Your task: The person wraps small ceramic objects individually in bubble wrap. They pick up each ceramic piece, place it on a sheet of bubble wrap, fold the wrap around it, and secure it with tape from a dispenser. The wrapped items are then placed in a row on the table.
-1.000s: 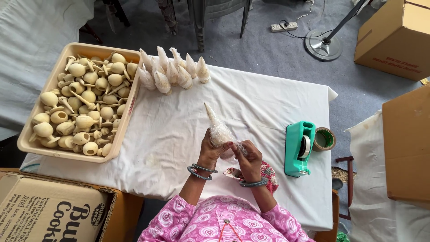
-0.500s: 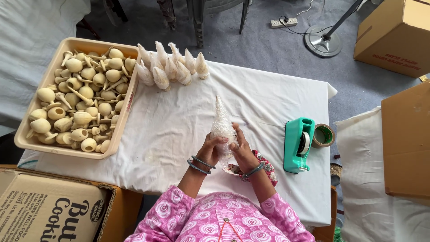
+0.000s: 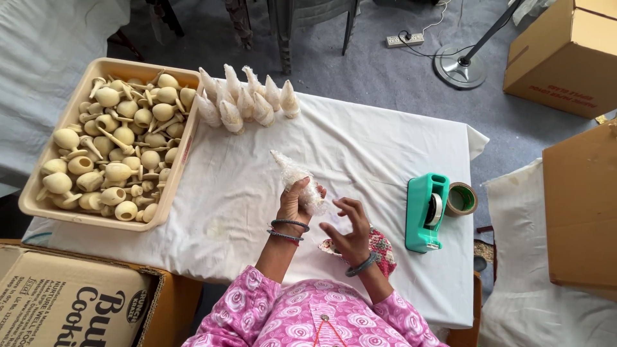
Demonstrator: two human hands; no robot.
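Note:
My left hand (image 3: 294, 204) grips a bubble-wrapped piece (image 3: 297, 180) and holds it up over the white cloth (image 3: 360, 148), its pointed end tilted to the far left. Just to the right, my right hand (image 3: 350, 231) hovers with its fingers spread, holding nothing and no longer touching the wrap. Both wrists wear bangles. A teal tape dispenser (image 3: 427, 212) stands on the cloth to the right of my right hand.
A beige tray (image 3: 45, 193) at the left is heaped with cream-coloured wooden pieces (image 3: 119, 148). Several wrapped pieces (image 3: 247, 99) lie in a row at the far edge. A tape roll (image 3: 461, 198) sits by the dispenser. Cardboard boxes (image 3: 569, 54) stand around; a patterned pouch (image 3: 379, 247) lies beneath my right hand.
Both hands held the wrapped piece upright before. My right hand has come off it and opened, and my left hand has tilted the piece to the left.

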